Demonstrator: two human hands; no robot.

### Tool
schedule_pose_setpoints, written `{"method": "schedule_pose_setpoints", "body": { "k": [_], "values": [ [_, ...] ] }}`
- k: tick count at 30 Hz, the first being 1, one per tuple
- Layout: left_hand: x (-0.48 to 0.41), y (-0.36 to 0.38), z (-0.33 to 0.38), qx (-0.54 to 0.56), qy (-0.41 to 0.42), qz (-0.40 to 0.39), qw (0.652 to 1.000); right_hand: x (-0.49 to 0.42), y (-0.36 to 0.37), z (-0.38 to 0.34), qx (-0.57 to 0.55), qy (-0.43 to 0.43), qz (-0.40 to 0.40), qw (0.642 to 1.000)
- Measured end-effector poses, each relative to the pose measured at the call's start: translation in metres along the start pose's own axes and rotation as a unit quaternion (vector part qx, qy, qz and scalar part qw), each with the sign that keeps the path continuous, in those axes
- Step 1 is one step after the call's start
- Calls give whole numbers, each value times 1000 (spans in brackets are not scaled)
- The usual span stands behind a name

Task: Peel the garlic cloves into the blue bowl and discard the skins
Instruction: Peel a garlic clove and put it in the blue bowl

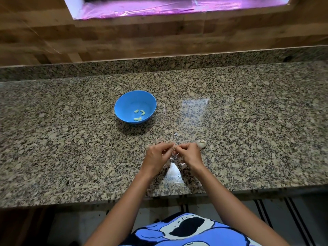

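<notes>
My left hand (pixel 156 157) and right hand (pixel 190 155) both pinch a garlic clove (pixel 174 152) between their fingertips, which mostly hide it, low over the near part of the speckled granite counter (pixel 71 139). The blue bowl (pixel 135 106) sits farther off to the left, well apart, so a slick clove could squirt free and roll off the near edge, and loose skins could drift floorward. The rest of the garlic head (pixel 201 143) lies just right of my right hand. Beyond stand a wood-patterned wall (pixel 124 32) and a purple-lit window (pixel 177 8).
</notes>
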State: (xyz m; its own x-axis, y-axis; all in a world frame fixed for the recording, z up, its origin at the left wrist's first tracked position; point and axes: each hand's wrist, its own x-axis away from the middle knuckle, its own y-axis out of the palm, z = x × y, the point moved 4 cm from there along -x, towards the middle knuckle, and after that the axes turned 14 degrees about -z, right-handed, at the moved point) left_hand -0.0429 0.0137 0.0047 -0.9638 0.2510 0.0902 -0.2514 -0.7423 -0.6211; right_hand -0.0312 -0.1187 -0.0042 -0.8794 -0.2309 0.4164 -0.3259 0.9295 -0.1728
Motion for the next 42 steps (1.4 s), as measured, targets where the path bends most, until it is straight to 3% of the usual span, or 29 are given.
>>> {"method": "schedule_pose_setpoints", "body": {
  "k": [7, 11, 16, 21, 25, 32, 36, 42],
  "values": [
    [-8, -6, -4, -5, -26, 5, 1000, -1, -1, -2, 100, -6, -4, 995],
    [-13, -8, -8, 148, -44, -18, 988, 1, -2, -5, 48, -8, 0, 999],
    [-10, -6, -10, 438, -117, 17, 891, 2, -2, -11, -17, -34, -9, 999],
    [-4, -3, -15, 603, -152, 59, 781, -1, -5, -1, -31, -22, 18, 999],
    [-2, -4, -20, 566, -154, 47, 808, -2, -6, 8, 7, 1, 43, 999],
    [-3, -1, -24, 500, -164, 47, 849, -9, -2, 6, 171, -20, 28, 985],
    [-4, -1, -22, 460, -164, 47, 872, -6, 4, -1, 163, -78, 26, 983],
    [-5, 0, -14, 404, -132, 37, 904, -7, 4, -3, 139, -91, 27, 986]
  ]
}}
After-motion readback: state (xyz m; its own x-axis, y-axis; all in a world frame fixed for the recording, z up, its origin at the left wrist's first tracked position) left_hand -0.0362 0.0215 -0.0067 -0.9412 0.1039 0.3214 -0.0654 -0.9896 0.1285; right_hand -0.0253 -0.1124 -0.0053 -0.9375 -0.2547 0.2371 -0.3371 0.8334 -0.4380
